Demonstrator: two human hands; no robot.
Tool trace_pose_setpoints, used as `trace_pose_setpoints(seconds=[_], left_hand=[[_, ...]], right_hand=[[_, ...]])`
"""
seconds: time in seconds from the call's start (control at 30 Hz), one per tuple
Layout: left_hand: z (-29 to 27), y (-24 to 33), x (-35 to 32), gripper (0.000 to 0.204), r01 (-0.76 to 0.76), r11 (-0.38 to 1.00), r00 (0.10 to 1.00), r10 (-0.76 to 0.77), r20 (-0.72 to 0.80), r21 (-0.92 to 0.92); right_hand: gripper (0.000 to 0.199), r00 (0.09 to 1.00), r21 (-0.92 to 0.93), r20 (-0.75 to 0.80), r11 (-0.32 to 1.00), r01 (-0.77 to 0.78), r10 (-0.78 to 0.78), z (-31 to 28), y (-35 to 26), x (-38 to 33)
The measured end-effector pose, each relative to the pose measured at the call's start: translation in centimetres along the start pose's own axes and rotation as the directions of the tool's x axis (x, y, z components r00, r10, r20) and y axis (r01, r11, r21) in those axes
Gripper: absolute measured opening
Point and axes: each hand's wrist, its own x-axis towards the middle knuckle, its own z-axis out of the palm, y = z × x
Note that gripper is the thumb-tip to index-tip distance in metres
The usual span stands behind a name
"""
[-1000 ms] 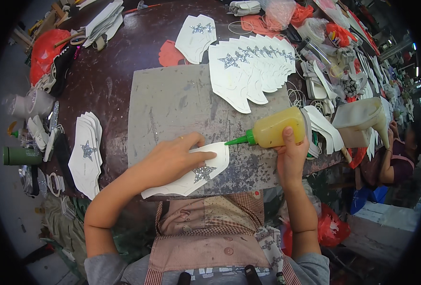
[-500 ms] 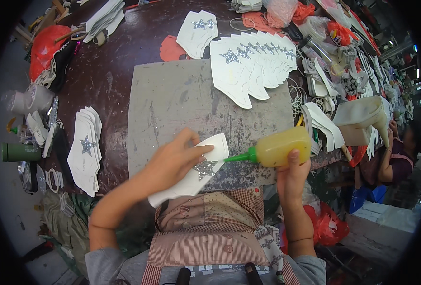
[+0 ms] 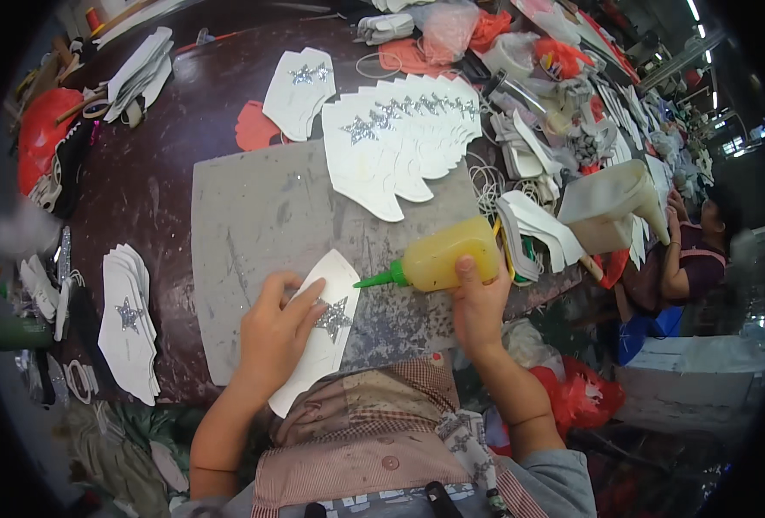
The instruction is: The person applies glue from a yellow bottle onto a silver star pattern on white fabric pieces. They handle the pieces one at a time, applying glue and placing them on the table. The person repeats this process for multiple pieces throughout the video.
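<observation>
My left hand (image 3: 277, 332) holds a white shoe-upper piece (image 3: 309, 367) with a silver glitter star, its fingers lying across the face beside the star. The piece slants over the near edge of a grey work board (image 3: 253, 216). In my right hand (image 3: 479, 302) is a squeeze bottle (image 3: 447, 255) of yellowish liquid, tipped sideways. Its green nozzle points left, the tip at the piece's right edge; whether it touches is too fine to tell. A fanned row of similar star pieces (image 3: 391, 155) overlaps the board's far right part, with a smaller stack (image 3: 299, 95) behind it.
More star pieces (image 3: 129, 324) lie stacked on the dark table at the left. A green cylindrical container (image 3: 18, 333) stands beyond them. At the right are a translucent plastic jug (image 3: 607, 203), loose white parts and cords. Another person (image 3: 697, 250) sits at the far right.
The view has shifted, moving the table items leftward. My left hand has shifted its grip lower on the piece, uncovering the star. The piece stands more upright, the nozzle still at its edge.
</observation>
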Motion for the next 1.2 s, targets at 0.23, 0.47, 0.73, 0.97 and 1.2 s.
trace_pose_setpoints(seconds=[0.23, 0.47, 0.73, 0.97, 1.2], left_hand=[[0.0, 0.2, 0.1, 0.036, -0.019, 1.0, 1.0, 0.018, 0.025, 0.012], [-0.2, -0.1, 0.0, 0.035, -0.037, 0.999, 0.999, 0.037, 0.012, 0.013], [-0.1, -0.1, -0.1, 0.034, -0.039, 0.999, 0.999, 0.039, -0.005, 0.007], [-0.1, -0.2, -0.2, 0.032, -0.039, 0.999, 0.999, 0.039, -0.01, 0.01], [0.0, -0.1, -0.2, 0.032, -0.014, 1.0, 1.0, 0.014, 0.006, 0.006]], right_hand=[[0.049, 0.999, 0.03, 0.038, 1.0, 0.001, -0.002, -1.1, -1.2, -2.4], [0.056, 0.999, 0.124, 0.032, 0.992, -0.034, 0.031, -0.9, -1.5, -3.2], [0.061, 0.998, -0.062, 0.055, 0.998, -0.01, 0.013, -1.0, -1.0, -4.3], [0.068, 1.0, -0.045, 0.003, 0.999, -0.017, 0.017, -1.0, -0.9, -5.5], [0.074, 0.998, -0.133, 0.029, 0.989, 0.062, -0.059, -1.2, -0.7, -7.8]])
